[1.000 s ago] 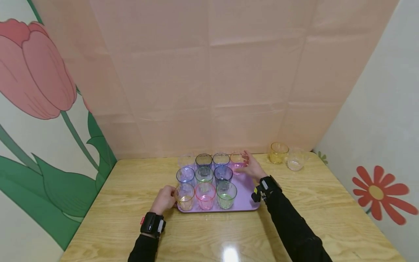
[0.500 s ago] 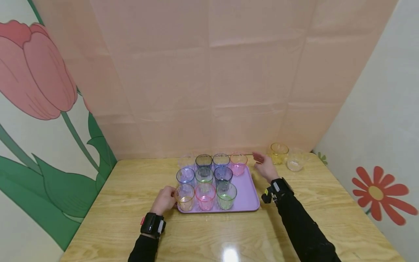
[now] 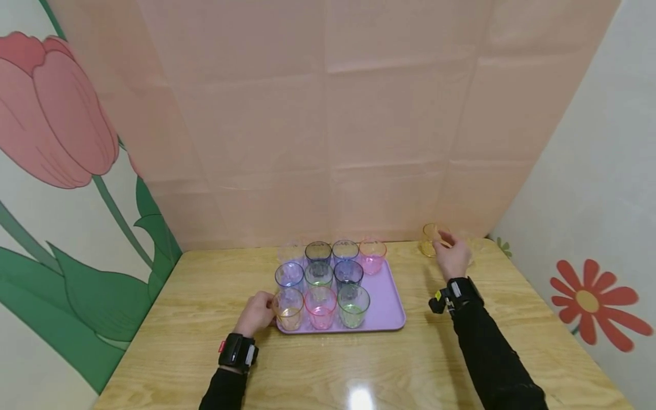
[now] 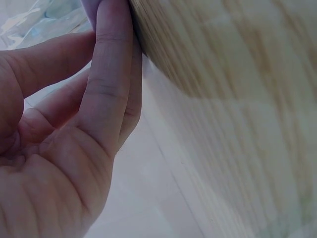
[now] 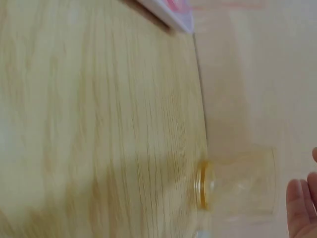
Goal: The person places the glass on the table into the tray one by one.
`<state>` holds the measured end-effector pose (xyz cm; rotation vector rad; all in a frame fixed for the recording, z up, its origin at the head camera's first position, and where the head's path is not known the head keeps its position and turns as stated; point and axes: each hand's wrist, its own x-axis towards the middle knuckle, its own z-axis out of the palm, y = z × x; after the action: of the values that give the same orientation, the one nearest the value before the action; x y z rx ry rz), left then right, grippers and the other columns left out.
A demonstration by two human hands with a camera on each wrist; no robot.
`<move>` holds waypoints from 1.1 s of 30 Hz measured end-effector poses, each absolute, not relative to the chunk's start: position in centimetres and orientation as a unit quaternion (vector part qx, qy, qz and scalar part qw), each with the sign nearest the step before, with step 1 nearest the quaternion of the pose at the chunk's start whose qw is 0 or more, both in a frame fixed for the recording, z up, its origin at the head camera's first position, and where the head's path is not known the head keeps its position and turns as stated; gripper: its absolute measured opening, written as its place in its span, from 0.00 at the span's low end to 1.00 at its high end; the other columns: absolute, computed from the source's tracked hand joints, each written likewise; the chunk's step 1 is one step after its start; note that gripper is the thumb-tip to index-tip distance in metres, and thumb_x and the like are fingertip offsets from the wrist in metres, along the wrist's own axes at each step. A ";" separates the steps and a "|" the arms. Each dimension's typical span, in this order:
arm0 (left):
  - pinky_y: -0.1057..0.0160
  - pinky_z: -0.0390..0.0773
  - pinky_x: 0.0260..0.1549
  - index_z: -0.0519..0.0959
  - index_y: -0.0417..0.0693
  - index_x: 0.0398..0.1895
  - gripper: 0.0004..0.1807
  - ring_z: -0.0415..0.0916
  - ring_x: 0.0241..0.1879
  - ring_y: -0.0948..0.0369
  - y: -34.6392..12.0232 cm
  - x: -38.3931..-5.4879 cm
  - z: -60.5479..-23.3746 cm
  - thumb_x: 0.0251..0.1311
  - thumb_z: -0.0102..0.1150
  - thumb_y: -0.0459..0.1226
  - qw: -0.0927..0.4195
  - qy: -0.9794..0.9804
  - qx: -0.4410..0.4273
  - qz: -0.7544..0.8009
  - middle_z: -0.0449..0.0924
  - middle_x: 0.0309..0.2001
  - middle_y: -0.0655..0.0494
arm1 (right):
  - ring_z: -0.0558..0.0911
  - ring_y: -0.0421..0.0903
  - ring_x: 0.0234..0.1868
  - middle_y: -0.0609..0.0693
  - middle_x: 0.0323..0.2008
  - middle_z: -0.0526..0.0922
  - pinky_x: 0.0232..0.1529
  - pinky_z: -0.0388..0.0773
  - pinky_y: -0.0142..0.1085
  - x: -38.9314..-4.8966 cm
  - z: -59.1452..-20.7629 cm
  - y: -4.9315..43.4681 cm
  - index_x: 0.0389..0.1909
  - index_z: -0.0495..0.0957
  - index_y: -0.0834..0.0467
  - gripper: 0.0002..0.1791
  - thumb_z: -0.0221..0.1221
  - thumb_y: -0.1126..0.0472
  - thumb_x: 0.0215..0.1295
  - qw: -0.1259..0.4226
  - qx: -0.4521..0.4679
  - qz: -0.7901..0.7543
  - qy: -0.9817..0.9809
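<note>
My left hand (image 3: 256,312) holds the near left corner of a purple tray (image 3: 385,304). In the left wrist view the thumb and fingers of that hand (image 4: 59,153) meet at the tray's edge (image 4: 90,9). Rows of tinted glass cups fill much of the tray, among them a yellow-rimmed cup (image 3: 290,320), a pink cup (image 3: 321,317) and a green cup (image 3: 353,314). My right hand (image 3: 454,257) is beside a yellow glass cup (image 3: 426,247) at the table's back. The right wrist view has a gap between this cup (image 5: 240,183) and the fingers (image 5: 299,208).
Behind the right hand a clear glass cup is mostly hidden. The wooden table (image 3: 205,296) ends at a beige cloth backdrop (image 3: 277,205). A pink cup (image 3: 372,262) stands at the tray's back right, with bare tray surface in front of it.
My right hand has let go of the pink cup at the tray's back right and moved rightward to the yellow cup. The left hand stays at the tray's corner.
</note>
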<state>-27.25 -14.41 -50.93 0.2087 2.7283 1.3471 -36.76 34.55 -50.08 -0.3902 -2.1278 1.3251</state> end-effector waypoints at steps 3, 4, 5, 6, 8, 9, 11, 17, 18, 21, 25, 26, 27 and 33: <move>0.66 0.78 0.22 0.80 0.36 0.26 0.08 0.78 0.22 0.61 -14.4 -27.2 -51.0 0.60 0.53 0.22 0.048 0.893 0.064 0.444 0.75 0.23 0.55 | 0.81 0.61 0.56 0.63 0.59 0.81 0.54 0.77 0.44 -36.7 -50.4 35.8 0.60 0.80 0.63 0.21 0.60 0.63 0.67 0.324 -0.173 0.467 -0.804; 0.66 0.78 0.22 0.79 0.36 0.26 0.08 0.78 0.22 0.61 -14.4 -27.2 -51.0 0.60 0.53 0.22 0.047 0.893 0.065 0.443 0.75 0.23 0.55 | 0.80 0.62 0.56 0.64 0.58 0.81 0.54 0.76 0.47 -36.8 -50.5 36.2 0.59 0.80 0.64 0.21 0.60 0.63 0.66 0.338 -0.175 0.453 -0.806; 0.66 0.78 0.22 0.79 0.37 0.26 0.09 0.78 0.22 0.61 -14.4 -27.2 -51.0 0.60 0.53 0.22 0.047 0.893 0.065 0.442 0.75 0.23 0.55 | 0.79 0.63 0.57 0.64 0.58 0.81 0.56 0.74 0.50 -36.8 -50.7 36.6 0.58 0.81 0.64 0.21 0.61 0.64 0.65 0.353 -0.177 0.442 -0.805; 0.66 0.78 0.22 0.79 0.37 0.25 0.09 0.78 0.22 0.61 -14.4 -27.2 -51.0 0.61 0.53 0.22 0.046 0.894 0.066 0.440 0.75 0.23 0.55 | 0.79 0.64 0.58 0.65 0.57 0.81 0.58 0.73 0.53 -36.8 -50.9 36.9 0.57 0.81 0.64 0.20 0.61 0.64 0.64 0.368 -0.178 0.431 -0.805; 0.66 0.77 0.22 0.79 0.36 0.25 0.09 0.78 0.23 0.61 -14.4 -27.2 -51.1 0.61 0.53 0.23 0.045 0.896 0.066 0.436 0.75 0.23 0.55 | 0.77 0.65 0.59 0.65 0.57 0.81 0.61 0.70 0.56 -36.8 -51.3 37.7 0.56 0.81 0.64 0.20 0.63 0.64 0.63 0.387 -0.184 0.415 -0.803; 0.66 0.77 0.22 0.80 0.36 0.26 0.09 0.78 0.23 0.61 -14.4 -27.1 -51.1 0.62 0.53 0.23 0.045 0.897 0.066 0.435 0.76 0.23 0.55 | 0.76 0.66 0.61 0.66 0.57 0.80 0.63 0.69 0.57 -36.8 -51.6 38.0 0.56 0.81 0.65 0.21 0.65 0.64 0.62 0.395 -0.184 0.409 -0.802; 0.66 0.77 0.22 0.80 0.35 0.26 0.09 0.78 0.23 0.60 -14.5 -27.1 -51.2 0.63 0.53 0.24 0.047 0.898 0.063 0.434 0.76 0.23 0.55 | 0.72 0.67 0.64 0.67 0.60 0.77 0.66 0.65 0.58 -36.8 -51.9 38.7 0.60 0.79 0.64 0.24 0.67 0.63 0.62 0.390 -0.193 0.406 -0.803; 0.65 0.79 0.22 0.80 0.34 0.28 0.08 0.78 0.22 0.60 -14.6 -27.0 -51.4 0.61 0.53 0.23 0.042 0.897 0.066 0.435 0.75 0.23 0.55 | 0.60 0.69 0.71 0.69 0.71 0.59 0.69 0.59 0.63 -36.8 -52.4 40.1 0.74 0.62 0.63 0.43 0.70 0.58 0.59 0.323 -0.224 0.402 -0.827; 0.65 0.80 0.22 0.80 0.34 0.27 0.08 0.78 0.22 0.60 -14.6 -27.0 -51.4 0.61 0.53 0.22 0.041 0.897 0.067 0.434 0.75 0.22 0.55 | 0.59 0.69 0.72 0.69 0.72 0.58 0.69 0.58 0.64 -36.9 -52.5 40.3 0.75 0.60 0.63 0.46 0.70 0.57 0.59 0.311 -0.224 0.402 -0.832; 0.65 0.80 0.22 0.80 0.35 0.26 0.08 0.78 0.22 0.60 -14.6 -27.0 -51.3 0.60 0.53 0.22 0.041 0.897 0.063 0.436 0.75 0.22 0.55 | 0.58 0.70 0.72 0.71 0.73 0.56 0.69 0.58 0.64 -37.1 -52.5 40.9 0.76 0.57 0.62 0.49 0.71 0.56 0.58 0.282 -0.218 0.408 -0.841; 0.65 0.80 0.23 0.78 0.37 0.25 0.09 0.78 0.23 0.60 -14.4 -27.1 -51.3 0.61 0.53 0.23 0.049 0.893 0.061 0.442 0.75 0.23 0.54 | 0.58 0.72 0.72 0.72 0.72 0.56 0.70 0.57 0.64 -37.4 -52.5 41.6 0.78 0.54 0.62 0.50 0.70 0.55 0.60 0.254 -0.209 0.409 -0.851; 0.64 0.81 0.23 0.78 0.37 0.25 0.09 0.79 0.23 0.60 -14.4 -27.2 -51.3 0.62 0.53 0.23 0.051 0.892 0.061 0.444 0.75 0.23 0.54 | 0.58 0.72 0.72 0.73 0.72 0.57 0.70 0.57 0.64 -37.5 -52.4 41.7 0.78 0.53 0.62 0.50 0.70 0.55 0.60 0.251 -0.207 0.407 -0.854; 0.64 0.81 0.23 0.78 0.37 0.25 0.09 0.79 0.23 0.60 -14.4 -27.3 -51.3 0.62 0.53 0.23 0.050 0.892 0.065 0.444 0.76 0.24 0.54 | 0.58 0.72 0.72 0.73 0.72 0.57 0.70 0.57 0.63 -37.6 -52.4 41.9 0.78 0.52 0.63 0.50 0.70 0.55 0.61 0.247 -0.205 0.403 -0.857; 0.65 0.80 0.23 0.81 0.36 0.27 0.09 0.79 0.23 0.60 -14.4 -27.5 -51.2 0.63 0.54 0.24 0.047 0.895 0.066 0.439 0.78 0.24 0.54 | 0.60 0.73 0.71 0.74 0.71 0.61 0.71 0.57 0.61 -38.3 -52.1 42.4 0.77 0.52 0.66 0.51 0.70 0.54 0.61 0.234 -0.203 0.389 -0.867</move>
<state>-27.54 -14.41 -51.24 0.2021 2.7303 1.3396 -38.26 42.40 -52.15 -0.5574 -2.3809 1.0689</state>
